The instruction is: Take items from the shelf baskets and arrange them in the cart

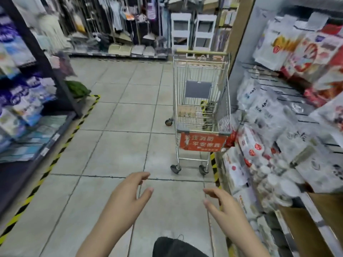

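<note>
A small wire shopping cart (pixel 201 75) with a red sign on its front stands in the aisle ahead, close to the right-hand shelving. Inside lie a flat cardboard-coloured pack (pixel 186 110) and a dark item with a yellow-black stripe (pixel 207 110). My left hand (pixel 128 193) and my right hand (pixel 220 201) are held out low over the floor, well short of the cart. Both have relaxed, spread fingers and hold nothing. The right shelf (pixel 278 145) is packed with white and red bagged goods, blurred.
A dark shelf unit (pixel 27 101) with blue and white packs lines the left side. Yellow-black floor tape (pixel 55 160) runs along both shelf bases. Brooms and dustpans hang at the far end (pixel 122 34). Grey tiled floor lies between. A dark shoe (pixel 172 247) shows at the bottom.
</note>
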The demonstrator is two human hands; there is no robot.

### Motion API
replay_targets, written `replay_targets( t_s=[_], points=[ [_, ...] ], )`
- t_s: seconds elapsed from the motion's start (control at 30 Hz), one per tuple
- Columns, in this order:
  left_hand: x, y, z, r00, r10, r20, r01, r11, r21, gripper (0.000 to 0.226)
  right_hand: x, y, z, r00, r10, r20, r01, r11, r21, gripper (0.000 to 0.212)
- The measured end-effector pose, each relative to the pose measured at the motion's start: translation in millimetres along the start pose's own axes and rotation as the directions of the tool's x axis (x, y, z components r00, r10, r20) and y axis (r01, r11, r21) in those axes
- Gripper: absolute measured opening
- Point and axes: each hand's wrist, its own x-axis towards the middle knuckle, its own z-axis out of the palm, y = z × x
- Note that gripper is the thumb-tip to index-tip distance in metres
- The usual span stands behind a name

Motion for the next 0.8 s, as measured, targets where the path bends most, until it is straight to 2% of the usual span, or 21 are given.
replay_targets(
  t_s=[0.13,0.37,0.47,0.63,0.8],
  points=[
    [74,-14,-28,0.999,-0.034,-0.024,0.034,0.999,-0.004,0.032,95,-23,3,1.0,-0.016,0.017,0.015,1.0,0.026,0.02],
    [176,-72,-82,0.961,-0.239,-0.14,0.24,0.971,-0.008,0.033,252,-92,20,0.977,-0.179,0.113,0.182,0.983,-0.02,0.028],
    [217,-102,-96,0.935,-0.329,-0.134,0.33,0.944,-0.016,0.032,308,-112,30,0.973,-0.191,0.131,0.193,0.981,0.001,0.029],
    [327,-152,-124,0.928,-0.364,-0.084,0.368,0.928,0.05,0.032,401,-120,47,0.989,-0.12,0.085,0.118,0.993,0.021,0.029],
    [474,-173,-143,0.965,-0.259,0.038,0.252,0.958,0.136,0.035,483,-117,45,0.995,0.102,-0.011,-0.1,0.99,0.104,0.027]
  ],
)
